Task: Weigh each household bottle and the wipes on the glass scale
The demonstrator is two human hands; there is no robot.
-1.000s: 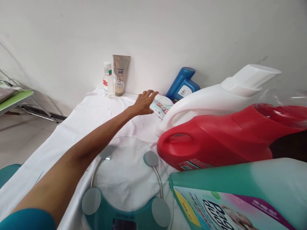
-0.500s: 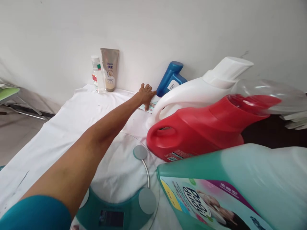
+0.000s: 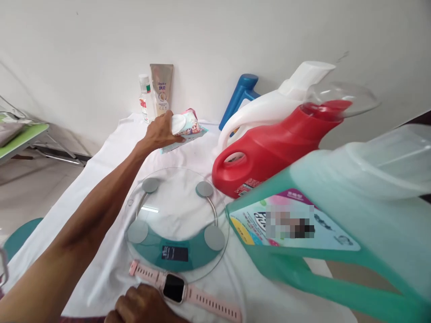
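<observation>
My left hand (image 3: 164, 132) is closed around a pack of wet wipes (image 3: 192, 128) with a white lid and pink and light-blue printing. It holds the pack above the white cloth, in front of a grey Rejoice tube (image 3: 161, 87) and a small clear bottle (image 3: 144, 96) by the wall. At the bottom edge, my right hand (image 3: 143, 307) is curled with its knuckles up; what lies under its fingers is hidden. Right beside it lies a smartwatch (image 3: 173, 287) with a pink strap. Between both hands sits a round glass scale (image 3: 168, 211) with a teal band and dark display.
Along the right stand a blue bottle (image 3: 235, 103), a white jug (image 3: 269, 110), a red detergent bottle (image 3: 269, 148) and a large green jug (image 3: 303, 264) close to me. A green-topped folding table (image 3: 30, 139) and a teal round stool (image 3: 23, 240) are off to the left.
My left hand has taken up the wet wipes from beside the blue bottle and carried them left. The view has shifted, so my right hand and the smartwatch now show.
</observation>
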